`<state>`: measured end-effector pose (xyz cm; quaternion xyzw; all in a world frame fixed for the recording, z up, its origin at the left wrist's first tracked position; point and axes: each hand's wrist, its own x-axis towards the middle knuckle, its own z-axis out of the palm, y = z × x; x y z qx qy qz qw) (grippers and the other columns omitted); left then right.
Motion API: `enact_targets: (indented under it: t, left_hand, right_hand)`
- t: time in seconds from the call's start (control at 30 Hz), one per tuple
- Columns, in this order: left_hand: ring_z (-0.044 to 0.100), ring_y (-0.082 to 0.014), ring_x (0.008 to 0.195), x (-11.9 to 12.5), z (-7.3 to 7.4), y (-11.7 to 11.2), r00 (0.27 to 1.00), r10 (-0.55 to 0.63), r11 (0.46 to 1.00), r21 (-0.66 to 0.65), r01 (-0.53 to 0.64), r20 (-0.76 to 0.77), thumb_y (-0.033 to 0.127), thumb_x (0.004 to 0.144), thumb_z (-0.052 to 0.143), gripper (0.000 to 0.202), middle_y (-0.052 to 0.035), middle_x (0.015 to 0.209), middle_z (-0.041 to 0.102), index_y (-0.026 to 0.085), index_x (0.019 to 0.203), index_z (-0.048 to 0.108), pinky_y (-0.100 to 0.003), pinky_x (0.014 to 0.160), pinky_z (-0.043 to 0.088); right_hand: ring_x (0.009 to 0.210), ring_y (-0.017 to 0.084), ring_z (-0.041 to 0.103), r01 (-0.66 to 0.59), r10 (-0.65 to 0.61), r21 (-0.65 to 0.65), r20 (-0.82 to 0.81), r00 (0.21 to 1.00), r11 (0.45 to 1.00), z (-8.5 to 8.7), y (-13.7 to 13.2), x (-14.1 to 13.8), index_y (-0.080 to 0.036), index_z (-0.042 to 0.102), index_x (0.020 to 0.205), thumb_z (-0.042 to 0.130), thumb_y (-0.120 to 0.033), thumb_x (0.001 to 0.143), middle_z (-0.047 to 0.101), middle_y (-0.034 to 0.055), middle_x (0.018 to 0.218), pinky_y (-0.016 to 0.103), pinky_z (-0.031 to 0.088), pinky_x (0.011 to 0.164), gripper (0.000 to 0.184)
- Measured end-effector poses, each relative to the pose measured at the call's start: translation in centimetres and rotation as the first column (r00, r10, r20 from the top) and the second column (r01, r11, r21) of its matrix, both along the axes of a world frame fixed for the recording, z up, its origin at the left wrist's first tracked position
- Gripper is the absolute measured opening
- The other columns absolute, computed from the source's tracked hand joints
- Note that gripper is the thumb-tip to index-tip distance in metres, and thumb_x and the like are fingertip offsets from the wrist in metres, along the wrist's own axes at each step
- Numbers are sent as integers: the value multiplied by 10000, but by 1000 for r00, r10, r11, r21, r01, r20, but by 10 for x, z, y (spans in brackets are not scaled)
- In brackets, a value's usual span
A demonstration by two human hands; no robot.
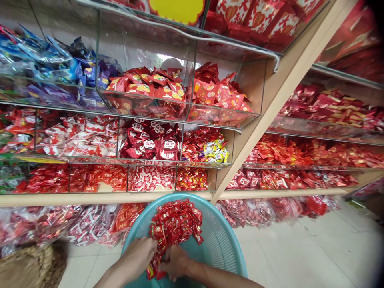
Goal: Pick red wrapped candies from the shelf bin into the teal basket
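A teal plastic basket [226, 240] stands below me with a heap of small red-wrapped candies [177, 220] in it, mostly on its far left side. My left hand [142, 252] is closed at the left edge of the heap; its fingertips are turned away, so what they grip is hidden. Just to its right, my right hand [175, 262] has its fingers curled around some red-wrapped candies near the front of the heap. A few more wrappers show between the two hands. Both hands are slightly blurred.
Ahead, wooden shelves [255, 136] with clear bins hold red, white and blue wrapped sweets. Filled plastic bags [90, 224] lie along the floor under the bottom shelf. A woven brown basket [36, 264] is at the lower left. Pale floor tiles [294, 256] extend to the right.
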<state>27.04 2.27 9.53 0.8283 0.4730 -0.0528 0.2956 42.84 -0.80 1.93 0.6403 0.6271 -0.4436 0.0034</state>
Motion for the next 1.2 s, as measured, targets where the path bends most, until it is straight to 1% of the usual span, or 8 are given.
enact_targets:
  t: [0.1, 0.2, 0.3, 0.37, 0.43, 0.67, 0.97, 1.2]
  left_hand:
    - [505, -245, 1112, -3, 1, 20, 990, 130, 949, 283, -138, 44, 179, 845, 280, 374, -94, 1144, 612, 195, 1015, 612, -409, 994, 340]
    - [362, -287, 1288, -9, -10, 33, 945, 326, 847, 450, -282, -21, 221, 862, 290, 460, -139, 1405, 410, 133, 1264, 497, -452, 1083, 237]
    - [300, -320, 1342, -12, -27, 37, 868, 476, 831, 395, -392, -139, 258, 876, 277, 548, -169, 1488, 275, 91, 1396, 317, -510, 1076, 235]
    - [312, -312, 1345, -11, -37, 36, 844, 504, 847, 298, -441, -182, 284, 886, 260, 577, -171, 1494, 268, 91, 1429, 230, -527, 1063, 255]
    - [366, -299, 1319, -9, -43, 35, 853, 490, 862, 244, -444, -181, 295, 892, 234, 584, -175, 1479, 306, 83, 1434, 194, -513, 1049, 284]
    - [481, -286, 1232, -6, -39, 35, 873, 458, 880, 229, -417, -170, 284, 884, 202, 570, -189, 1408, 422, 72, 1411, 249, -504, 1039, 285]
    - [385, -271, 1314, -3, -45, 35, 873, 460, 883, 188, -430, -161, 311, 892, 180, 607, -181, 1444, 373, 62, 1445, 164, -517, 1075, 229]
    - [454, -255, 1264, -6, -46, 36, 873, 457, 886, 175, -429, -173, 203, 888, 215, 562, -157, 1447, 378, 110, 1442, 215, -472, 1045, 288]
  right_hand:
    - [554, 146, 617, -71, 60, 130, 91, 994, 989, 37, 24, 21, -185, 520, 431, 534, -234, 684, 582, -3, 463, 206, 430, 512, 258]
    - [582, 123, 590, -4, -56, 349, 160, 986, 937, 66, 63, 57, -175, 596, 536, 540, -254, 736, 628, 5, 562, 197, 381, 531, 222]
    - [667, 116, 599, 156, -286, 558, 153, 946, 815, 80, 108, 97, -167, 637, 721, 505, -253, 818, 671, 26, 710, 196, 359, 572, 185]
    - [741, 131, 617, 255, -432, 636, 136, 892, 728, 81, 134, 118, -163, 621, 891, 513, -235, 829, 685, 47, 827, 205, 362, 604, 144]
    - [814, 157, 631, 312, -519, 656, 145, 842, 688, 77, 155, 130, -156, 582, 995, 531, -233, 824, 683, 74, 917, 219, 373, 633, 194]
    - [926, 227, 641, 339, -573, 614, 230, 787, 713, 56, 181, 127, -145, 571, 1029, 497, -288, 859, 666, 141, 993, 275, 419, 685, 234]
    - [967, 238, 624, 175, -470, 612, 362, 805, 771, 64, 180, 118, -116, 587, 1057, 499, -133, 819, 645, 172, 1046, 285, 423, 728, 254]
    - [825, 177, 627, 241, -451, 639, 187, 873, 731, 61, 191, 128, -162, 620, 939, 548, -281, 830, 676, 80, 898, 226, 383, 644, 178]
